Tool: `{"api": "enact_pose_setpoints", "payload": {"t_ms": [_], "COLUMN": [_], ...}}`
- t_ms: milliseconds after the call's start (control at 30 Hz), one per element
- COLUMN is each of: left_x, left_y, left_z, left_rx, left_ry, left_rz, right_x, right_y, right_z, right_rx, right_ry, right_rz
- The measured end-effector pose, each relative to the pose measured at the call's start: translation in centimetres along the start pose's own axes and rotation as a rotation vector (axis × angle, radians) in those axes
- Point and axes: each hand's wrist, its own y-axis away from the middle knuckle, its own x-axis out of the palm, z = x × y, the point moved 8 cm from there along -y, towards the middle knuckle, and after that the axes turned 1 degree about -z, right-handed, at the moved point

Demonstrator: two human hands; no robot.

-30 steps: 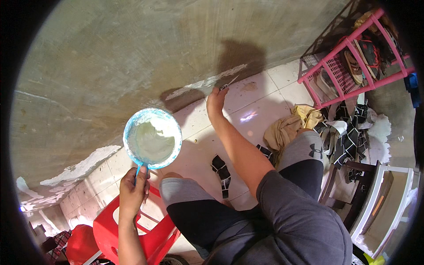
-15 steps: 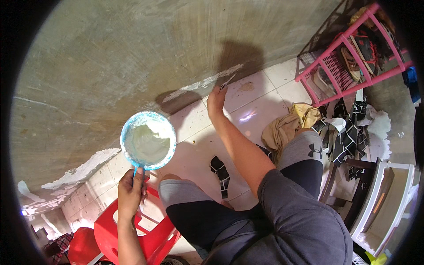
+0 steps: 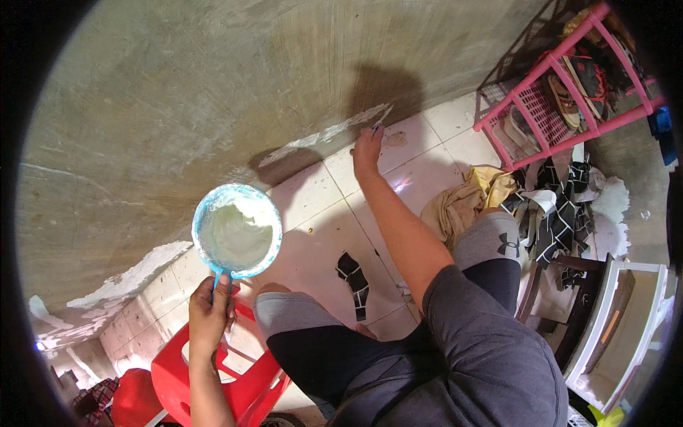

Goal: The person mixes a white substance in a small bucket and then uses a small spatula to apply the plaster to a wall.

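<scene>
My left hand (image 3: pixel 210 307) is closed around the handle of a light-blue dipper (image 3: pixel 279 231). Whitish-grey paste (image 3: pixel 238 231) lies inside it, and more is smeared round the rim. Out ahead, my right hand (image 3: pixel 367 151) grips a small putty knife (image 3: pixel 379 126), mostly hidden by the fingers, with its thin blade up against the foot of the wall. A rough white strip of paste (image 3: pixel 320 135) runs along the base of the grey wall (image 3: pixel 213 92) there, to the left of the blade.
A red plastic stool (image 3: pixel 171 370) stands below my left forearm. On the right are a pink shoe rack (image 3: pixel 544 117) with shoes, a crumpled tan cloth (image 3: pixel 452 213), black patterned scraps (image 3: pixel 558 220) and a white-framed drawer unit (image 3: pixel 605 341). One black patterned piece (image 3: pixel 353 281) lies on the tiles between my legs.
My right hand has moved to the right and slightly farther along the wall's base with the putty knife. The left hand and dipper have barely shifted.
</scene>
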Motion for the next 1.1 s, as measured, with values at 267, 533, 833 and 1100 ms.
{"api": "enact_pose_setpoints", "payload": {"t_ms": [267,533,833,1100], "left_x": [-0.9,-0.3,-1.1,-0.7], "left_y": [0.6,-0.1,0.6,0.2], "left_z": [1.1,0.1,0.7,0.0], "left_rx": [-0.046,-0.007,-0.037,-0.011], "left_ry": [0.011,0.007,0.012,0.017], "left_rz": [-0.016,-0.014,-0.040,-0.022], "right_x": [4.8,-0.7,4.8,2.0], "right_y": [10.3,-0.2,10.7,1.5], "right_z": [1.5,0.6,1.3,-3.8], "right_rx": [-0.069,-0.054,-0.045,0.058], "right_ry": [0.361,0.277,0.251,0.201], "right_rz": [0.274,0.022,0.179,0.119]}}
